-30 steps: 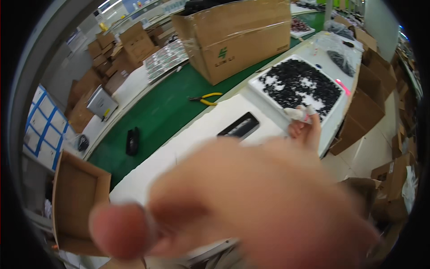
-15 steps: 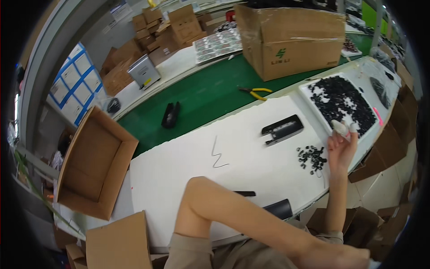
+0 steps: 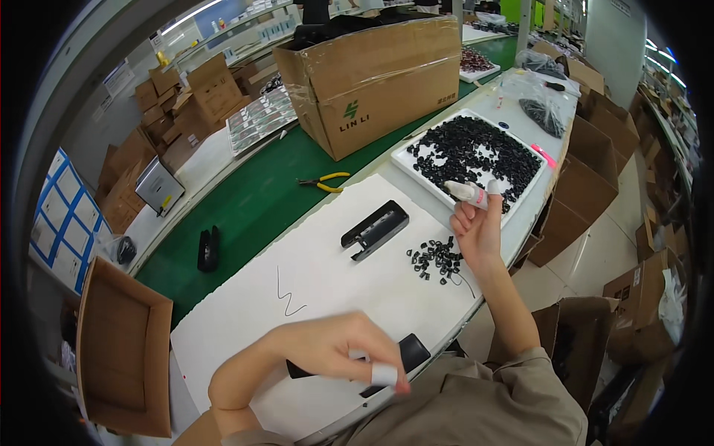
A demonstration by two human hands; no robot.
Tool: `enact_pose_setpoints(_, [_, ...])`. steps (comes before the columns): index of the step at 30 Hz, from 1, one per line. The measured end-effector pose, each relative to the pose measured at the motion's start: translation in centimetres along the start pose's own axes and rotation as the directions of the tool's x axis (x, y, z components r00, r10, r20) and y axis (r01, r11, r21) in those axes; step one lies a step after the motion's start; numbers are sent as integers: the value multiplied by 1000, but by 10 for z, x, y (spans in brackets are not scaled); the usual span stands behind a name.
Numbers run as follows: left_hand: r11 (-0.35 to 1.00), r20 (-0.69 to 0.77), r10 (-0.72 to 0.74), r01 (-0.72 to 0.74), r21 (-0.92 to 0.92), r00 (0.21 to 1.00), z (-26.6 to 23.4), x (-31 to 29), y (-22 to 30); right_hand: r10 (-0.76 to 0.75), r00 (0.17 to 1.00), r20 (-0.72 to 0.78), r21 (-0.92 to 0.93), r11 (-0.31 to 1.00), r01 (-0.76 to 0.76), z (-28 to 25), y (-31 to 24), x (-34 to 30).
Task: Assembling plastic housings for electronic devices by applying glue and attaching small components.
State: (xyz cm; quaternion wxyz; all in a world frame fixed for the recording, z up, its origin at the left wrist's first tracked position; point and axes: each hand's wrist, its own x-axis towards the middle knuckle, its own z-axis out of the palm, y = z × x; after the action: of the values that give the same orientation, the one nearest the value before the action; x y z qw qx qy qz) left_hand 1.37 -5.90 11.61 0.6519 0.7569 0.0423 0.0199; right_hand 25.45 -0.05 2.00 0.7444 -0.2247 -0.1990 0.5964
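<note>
My left hand (image 3: 342, 348), a white finger cover (image 3: 384, 375) on its thumb, hangs over the near part of the white sheet (image 3: 245, 346). Its thumb and fingertip pinch together; anything between them is too small to make out. Black plastic parts (image 3: 413, 352) lie beneath, partly hidden by it. My right hand (image 3: 480, 234) closes around a small white bottle with pink marks (image 3: 476, 196), at the near edge of the white tray (image 3: 524, 201) full of small black pieces (image 3: 465, 145). A loose pile of black pieces (image 3: 435, 260) lies beside that wrist, near a long black housing (image 3: 375, 229).
Yellow-handled pliers (image 3: 326, 182) and another black part (image 3: 208, 249) lie on the green surface (image 3: 249, 197). A large carton (image 3: 379, 85) stands at the far side. An open cardboard box (image 3: 123, 349) is at the left; more boxes (image 3: 576, 197) stand right of the bench.
My left hand has swung back from the lower right to above the near black parts. My right hand stays by the tray holding the bottle. The whole view has turned rightward.
</note>
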Motion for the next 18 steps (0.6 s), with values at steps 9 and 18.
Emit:
enact_pose_setpoints(9, [990, -724, -108, 136, -20, 682, -45, 20, -39, -89, 972, 216, -105, 988, 114, 35, -1, -10])
enact_pose_setpoints(18, [963, -815, -3, -218, -158, 579, -53, 32, -64, 139, 920, 367, -364, 931, 4, 80, 33, -16])
